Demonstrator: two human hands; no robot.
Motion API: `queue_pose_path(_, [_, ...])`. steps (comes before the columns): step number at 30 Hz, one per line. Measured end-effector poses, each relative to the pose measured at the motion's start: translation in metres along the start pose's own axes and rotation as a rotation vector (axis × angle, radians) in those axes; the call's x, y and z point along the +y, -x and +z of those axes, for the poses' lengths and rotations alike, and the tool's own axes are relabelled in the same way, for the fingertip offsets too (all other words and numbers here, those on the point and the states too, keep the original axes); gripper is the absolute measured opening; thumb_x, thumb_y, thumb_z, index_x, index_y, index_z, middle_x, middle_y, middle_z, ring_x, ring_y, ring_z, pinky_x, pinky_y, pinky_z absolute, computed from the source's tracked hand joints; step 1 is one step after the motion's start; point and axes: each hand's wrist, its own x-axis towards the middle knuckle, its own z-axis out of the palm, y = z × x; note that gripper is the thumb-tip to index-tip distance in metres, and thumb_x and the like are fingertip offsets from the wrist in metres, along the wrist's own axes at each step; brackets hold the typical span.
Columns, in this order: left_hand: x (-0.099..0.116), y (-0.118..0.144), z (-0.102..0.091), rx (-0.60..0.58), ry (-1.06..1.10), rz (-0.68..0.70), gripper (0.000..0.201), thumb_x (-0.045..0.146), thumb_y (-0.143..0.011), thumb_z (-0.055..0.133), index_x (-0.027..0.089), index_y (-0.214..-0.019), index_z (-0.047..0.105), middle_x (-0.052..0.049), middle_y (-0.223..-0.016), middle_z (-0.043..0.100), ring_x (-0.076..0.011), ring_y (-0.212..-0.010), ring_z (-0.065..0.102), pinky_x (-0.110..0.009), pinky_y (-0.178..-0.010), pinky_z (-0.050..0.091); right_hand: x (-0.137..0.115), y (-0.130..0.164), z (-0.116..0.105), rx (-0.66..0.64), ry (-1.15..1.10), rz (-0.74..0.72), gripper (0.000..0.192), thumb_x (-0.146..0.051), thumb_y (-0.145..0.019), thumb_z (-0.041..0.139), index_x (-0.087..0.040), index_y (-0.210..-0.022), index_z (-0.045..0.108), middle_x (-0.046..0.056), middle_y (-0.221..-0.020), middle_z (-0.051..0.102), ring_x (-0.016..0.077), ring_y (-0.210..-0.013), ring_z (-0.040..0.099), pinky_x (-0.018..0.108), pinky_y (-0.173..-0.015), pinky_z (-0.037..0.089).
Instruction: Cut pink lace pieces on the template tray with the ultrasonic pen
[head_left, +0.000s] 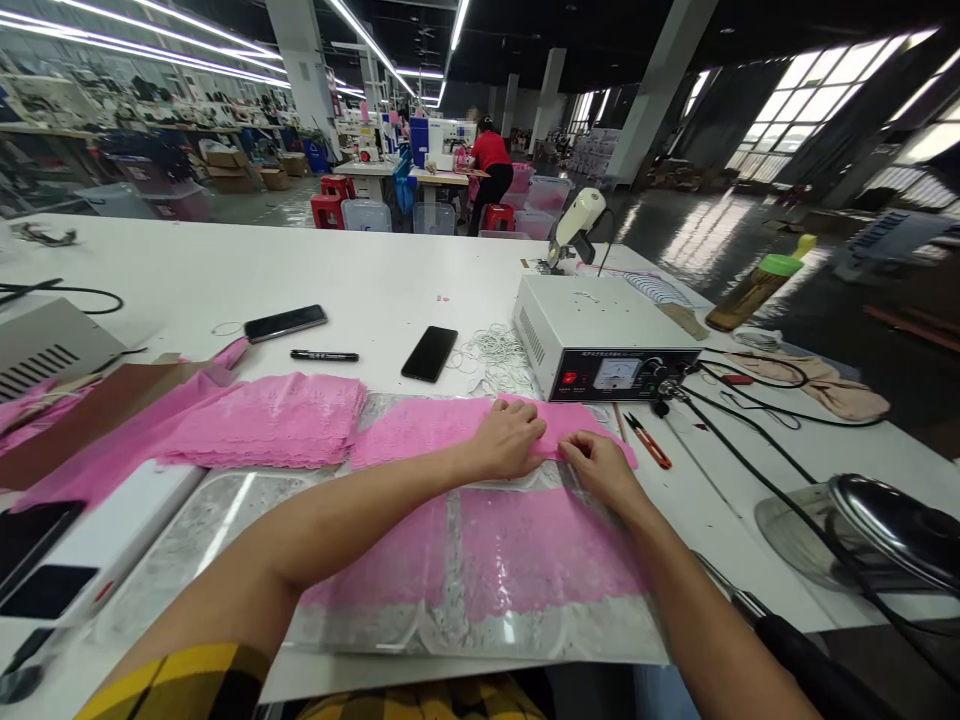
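A strip of pink lace-edged fabric [420, 425] lies across the far part of a clear plastic sheet [247, 500]. My left hand [514, 437] presses on the strip with curled fingers closed on it. Just to the right, my right hand [598, 465] pinches the strip's near edge between thumb and forefinger. More pink fabric [547, 550] shows through the plastic nearer me. Left of the strip is a stack of pink lace-edged pieces [262, 420]. An orange-handled cutter [649, 440] lies right of the fabric.
A grey control box [607, 340] with a dial and cables stands behind my hands. Phones [430, 354], a black marker [324, 356] and tangled thread [499, 357] lie on the white table [300, 265]. A glass jar [802, 530] sits at right. A person in red [491, 150] works farther back.
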Motion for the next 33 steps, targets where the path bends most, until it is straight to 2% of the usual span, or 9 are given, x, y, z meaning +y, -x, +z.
queue_pose_path(4, [0.002, 0.002, 0.006, 0.059, -0.035, 0.006, 0.017, 0.031, -0.087, 0.060, 0.015, -0.093, 0.064, -0.010, -0.100, 0.061, -0.0254, -0.096, 0.055, -0.041, -0.087, 0.038, 0.004, -0.002, 0.000, -0.025, -0.012, 0.013, 0.034, -0.047, -0.088, 0.054, -0.018, -0.071, 0.058, -0.001, -0.068, 0.059, 0.0133, -0.067, 0.056, 0.029, -0.067, 0.045])
queue_pose_path(10, [0.012, 0.000, 0.011, 0.104, -0.089, -0.018, 0.030, 0.043, -0.088, 0.059, 0.015, -0.096, 0.064, -0.012, -0.103, 0.061, -0.0284, -0.097, 0.053, -0.044, -0.086, 0.038, 0.008, -0.003, 0.000, -0.042, -0.038, 0.023, 0.035, -0.048, -0.092, 0.057, -0.015, -0.080, 0.060, -0.002, -0.075, 0.060, 0.0116, -0.070, 0.058, 0.030, -0.070, 0.050])
queue_pose_path(15, [0.011, -0.006, 0.014, 0.133, -0.127, -0.035, 0.017, 0.020, -0.093, 0.049, 0.014, -0.093, 0.065, -0.013, -0.098, 0.064, -0.0274, -0.094, 0.055, -0.043, -0.083, 0.038, 0.006, -0.003, -0.001, -0.018, -0.047, 0.003, 0.036, -0.047, -0.092, 0.053, -0.017, -0.074, 0.058, -0.002, -0.069, 0.058, 0.0114, -0.065, 0.056, 0.027, -0.065, 0.047])
queue_pose_path(18, [0.006, -0.008, 0.012, 0.145, -0.139, -0.027, 0.017, 0.016, -0.093, 0.048, 0.014, -0.091, 0.065, -0.011, -0.092, 0.065, -0.0253, -0.091, 0.057, -0.041, -0.084, 0.038, 0.001, 0.001, -0.001, 0.031, -0.027, -0.023, 0.031, -0.044, -0.089, 0.049, -0.019, -0.075, 0.059, 0.000, -0.071, 0.062, 0.0132, -0.066, 0.057, 0.027, -0.063, 0.045])
queue_pose_path(22, [0.002, -0.013, 0.007, 0.164, -0.145, 0.016, 0.020, 0.015, -0.097, 0.044, 0.015, -0.091, 0.064, -0.007, -0.087, 0.066, -0.0212, -0.087, 0.057, -0.038, -0.088, 0.038, -0.004, 0.007, -0.001, 0.154, 0.084, -0.061, 0.024, -0.040, -0.074, 0.063, -0.021, -0.089, 0.062, 0.005, -0.092, 0.066, 0.0182, -0.080, 0.059, 0.030, -0.068, 0.044])
queue_pose_path(26, [-0.003, -0.016, -0.003, 0.184, -0.147, 0.086, 0.024, 0.011, -0.098, 0.040, 0.015, -0.092, 0.063, -0.006, -0.088, 0.066, -0.0196, -0.086, 0.056, -0.035, -0.086, 0.038, 0.001, 0.010, -0.004, 0.290, 0.223, -0.083, 0.013, -0.024, -0.078, 0.051, -0.021, -0.084, 0.063, 0.007, -0.091, 0.065, 0.0212, -0.085, 0.057, 0.033, -0.071, 0.042])
queue_pose_path(29, [-0.006, -0.006, -0.010, 0.183, -0.142, 0.159, 0.024, 0.009, -0.099, 0.039, 0.014, -0.093, 0.063, -0.006, -0.087, 0.065, -0.0192, -0.085, 0.054, -0.033, -0.083, 0.038, 0.005, 0.019, -0.009, 0.356, 0.293, -0.128, 0.015, -0.020, -0.080, 0.048, -0.021, -0.081, 0.063, 0.008, -0.088, 0.065, 0.0222, -0.085, 0.056, 0.034, -0.072, 0.043])
queue_pose_path(33, [0.000, 0.036, -0.015, 0.153, -0.117, 0.270, 0.020, 0.009, -0.098, 0.043, 0.013, -0.101, 0.063, -0.007, -0.090, 0.065, -0.0193, -0.087, 0.053, -0.033, -0.084, 0.037, 0.006, 0.058, -0.015, 0.359, 0.326, -0.248, 0.015, -0.020, -0.085, 0.050, -0.021, -0.085, 0.065, 0.007, -0.088, 0.066, 0.0225, -0.086, 0.057, 0.035, -0.074, 0.045])
